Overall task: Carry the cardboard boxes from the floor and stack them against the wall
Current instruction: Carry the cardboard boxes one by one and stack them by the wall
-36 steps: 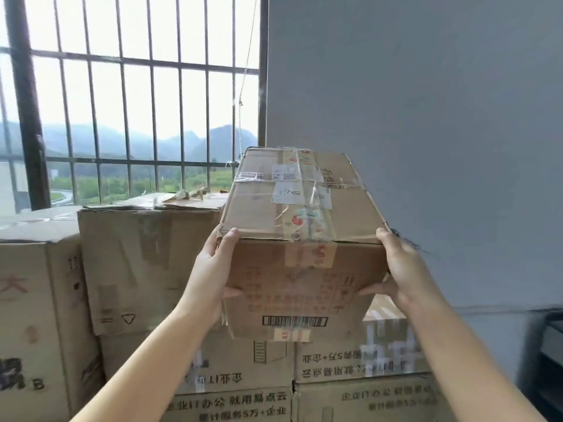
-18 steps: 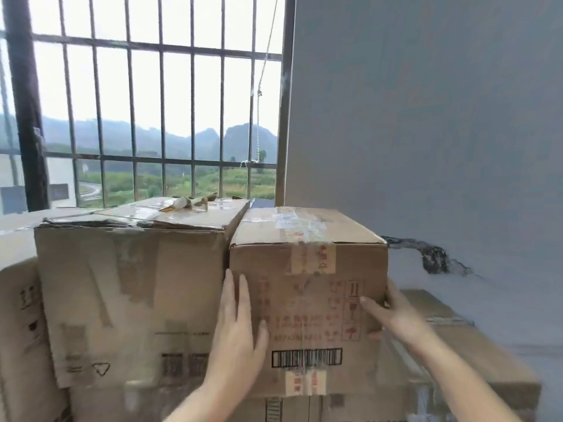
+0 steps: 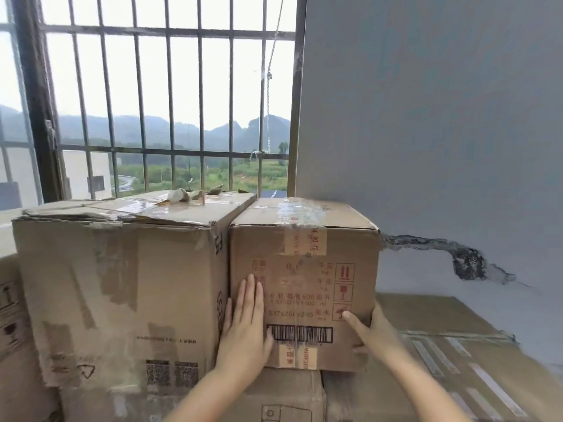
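A small taped cardboard box (image 3: 307, 263) with red print and a barcode sits on top of the stack, close to the grey wall (image 3: 426, 117). Its left side touches a larger worn box (image 3: 122, 284). My left hand (image 3: 245, 327) presses flat against the small box's front face, fingers straight. My right hand (image 3: 370, 330) holds the box's lower right corner, thumb on the front and fingers around the side, partly hidden.
More cardboard boxes lie beneath (image 3: 283, 397) and to the right (image 3: 457, 345), lower than the small box. Another box (image 3: 12, 315) stands at far left. A barred window (image 3: 170, 102) is behind the stack. The wall has a cracked patch (image 3: 466, 260).
A second ago I held the small box in the air by both sides. It has come down onto the stack beside the larger box, and my left hand went flat on its front.
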Tool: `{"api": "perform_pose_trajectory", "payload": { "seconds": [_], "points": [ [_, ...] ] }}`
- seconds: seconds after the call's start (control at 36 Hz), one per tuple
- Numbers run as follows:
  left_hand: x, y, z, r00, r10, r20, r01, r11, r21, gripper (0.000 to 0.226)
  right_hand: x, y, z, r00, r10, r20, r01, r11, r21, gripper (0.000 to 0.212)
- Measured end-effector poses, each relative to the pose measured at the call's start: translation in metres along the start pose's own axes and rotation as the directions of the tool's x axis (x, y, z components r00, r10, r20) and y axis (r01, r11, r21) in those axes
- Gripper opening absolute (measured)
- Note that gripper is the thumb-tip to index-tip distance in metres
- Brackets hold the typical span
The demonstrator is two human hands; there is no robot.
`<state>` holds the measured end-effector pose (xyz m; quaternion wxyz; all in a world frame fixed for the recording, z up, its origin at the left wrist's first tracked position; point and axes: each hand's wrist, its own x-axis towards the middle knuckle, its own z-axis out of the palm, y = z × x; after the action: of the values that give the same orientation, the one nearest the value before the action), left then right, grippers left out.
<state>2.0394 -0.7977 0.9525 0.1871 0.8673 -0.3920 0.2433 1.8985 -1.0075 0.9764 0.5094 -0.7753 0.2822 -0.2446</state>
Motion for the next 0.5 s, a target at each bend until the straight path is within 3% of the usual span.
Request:
{"api": "perform_pose_trajectory", "payload": {
  "seconds": [0.06,0.19,0.36,0.5],
  "points": [
    [0.007,0.002,0.002,0.999,-0.027,0.036,0.029,0.998,-0.047,0.115,0.009,0.0,0.002,1.0,0.009,-0.007,-0.009,1.0,0.005,0.071],
    [0.01,0.005,0.006,1.0,-0.011,0.005,0.011,0.996,-0.083,0.101,0.014,0.003,0.003,1.0,-0.019,0.001,0.019,1.0,0.001,0.074],
    [-0.003,0.014,-0.013,0.989,-0.06,0.137,0.074,0.993,-0.096,0.084,0.005,0.014,0.001,0.999,-0.031,0.027,0.03,0.999,0.014,0.072],
    [-0.032,0.013,-0.028,0.99,0.001,0.143,0.03,0.976,-0.216,0.077,-0.022,0.015,-0.008,0.999,-0.041,-0.016,0.038,0.99,-0.137,0.082]
  ]
}}
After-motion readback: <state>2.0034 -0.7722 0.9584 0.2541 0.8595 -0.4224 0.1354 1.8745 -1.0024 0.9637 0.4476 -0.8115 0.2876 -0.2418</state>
